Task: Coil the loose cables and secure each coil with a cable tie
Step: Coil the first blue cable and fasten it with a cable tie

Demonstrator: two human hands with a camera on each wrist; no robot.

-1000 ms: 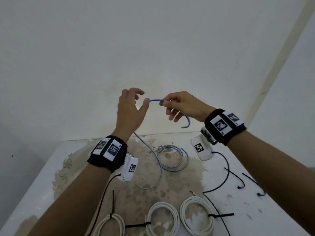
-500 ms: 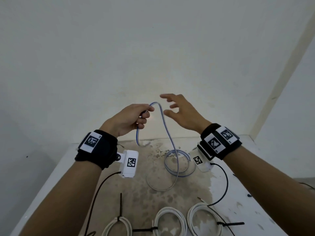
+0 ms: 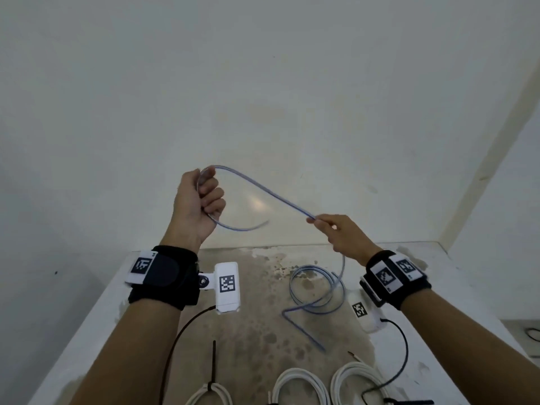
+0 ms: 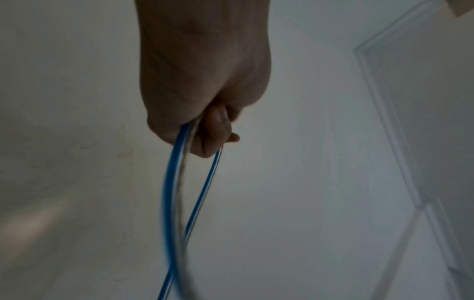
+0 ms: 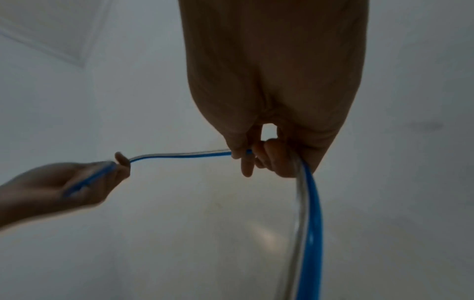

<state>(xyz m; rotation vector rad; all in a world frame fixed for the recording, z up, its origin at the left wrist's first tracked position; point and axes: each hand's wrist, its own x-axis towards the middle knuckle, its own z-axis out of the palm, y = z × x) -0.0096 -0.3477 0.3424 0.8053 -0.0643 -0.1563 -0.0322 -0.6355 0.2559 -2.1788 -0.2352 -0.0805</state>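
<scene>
A thin blue-and-clear cable (image 3: 264, 190) (image 4: 174, 182) (image 5: 184, 155) runs through the air between both hands above the table. My left hand (image 3: 201, 197) (image 4: 205, 125) grips it in a fist, with a short free end curving out below. My right hand (image 3: 327, 226) (image 5: 256, 154) pinches it further along. From there the cable drops to loose loops (image 3: 317, 287) lying on the stained white table (image 3: 117, 287). A black cable tie (image 3: 214, 362) lies near the front edge by a white coil (image 3: 209, 394).
Two more white cable coils (image 3: 301, 384) (image 3: 358, 378) lie at the front edge, one with a black tie (image 3: 409, 401). Black wrist-camera leads trail over the table. A white wall stands close behind, and a corner edge rises at the right.
My left hand rose and turned into a fist round the cable. My right hand, open half a second ago, has dropped to the right and taken hold of the cable, drawing it out.
</scene>
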